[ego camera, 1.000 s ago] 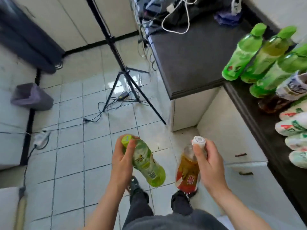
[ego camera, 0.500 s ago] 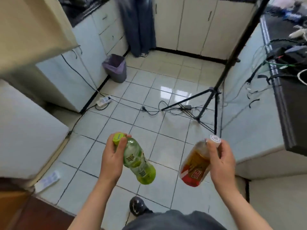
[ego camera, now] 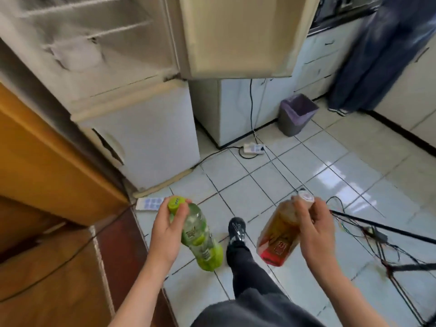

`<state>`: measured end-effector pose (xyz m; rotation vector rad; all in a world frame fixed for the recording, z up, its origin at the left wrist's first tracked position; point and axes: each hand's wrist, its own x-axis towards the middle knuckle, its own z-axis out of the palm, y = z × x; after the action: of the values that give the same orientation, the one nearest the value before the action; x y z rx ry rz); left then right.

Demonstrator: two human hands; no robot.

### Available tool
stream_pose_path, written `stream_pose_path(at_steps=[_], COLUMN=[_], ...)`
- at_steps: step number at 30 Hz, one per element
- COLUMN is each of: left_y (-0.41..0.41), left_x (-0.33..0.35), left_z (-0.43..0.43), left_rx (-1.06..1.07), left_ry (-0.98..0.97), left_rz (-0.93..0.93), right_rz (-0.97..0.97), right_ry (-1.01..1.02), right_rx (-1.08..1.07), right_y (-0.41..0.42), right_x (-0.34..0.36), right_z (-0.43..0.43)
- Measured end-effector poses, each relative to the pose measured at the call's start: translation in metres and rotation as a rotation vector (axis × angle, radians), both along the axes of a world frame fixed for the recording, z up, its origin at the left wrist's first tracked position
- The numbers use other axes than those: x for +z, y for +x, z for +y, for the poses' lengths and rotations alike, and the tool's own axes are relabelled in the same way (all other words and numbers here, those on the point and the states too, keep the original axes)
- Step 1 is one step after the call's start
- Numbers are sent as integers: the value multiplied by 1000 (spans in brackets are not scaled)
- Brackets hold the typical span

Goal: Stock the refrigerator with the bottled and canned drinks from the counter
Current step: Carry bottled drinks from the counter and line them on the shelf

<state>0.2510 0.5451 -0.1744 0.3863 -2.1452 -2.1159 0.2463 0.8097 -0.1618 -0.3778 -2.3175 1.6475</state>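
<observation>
L hand gripped green bottle at neck, R hand held amber bottle near cap. Both hung caps-up, bases angled inward. Refrigerator stood fwd-left, open shelves above the hands; L hand nearer.

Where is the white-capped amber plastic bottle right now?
Head view, lower right of centre: the right hand grips the amber plastic bottle by its neck above the tiled floor, right of the green plastic bottle in the left hand.

Fridge ahead L, bin to its R.
</observation>
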Motion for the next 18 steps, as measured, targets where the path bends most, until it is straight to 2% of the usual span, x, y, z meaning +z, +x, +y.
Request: stream_pose_path(at_steps=[9,18], left_y=[-126,-254], left_x=[11,33], left_z=[-93,-170], left_rx=[192,396], left_ry=[-106,-52], left_rz=[39,46], right_rz=[29,129], right_ry=[-42,-17], right_rx=[435,713], right_y=[-213,-381], right_x=[3,45], right_z=[-115,-239])
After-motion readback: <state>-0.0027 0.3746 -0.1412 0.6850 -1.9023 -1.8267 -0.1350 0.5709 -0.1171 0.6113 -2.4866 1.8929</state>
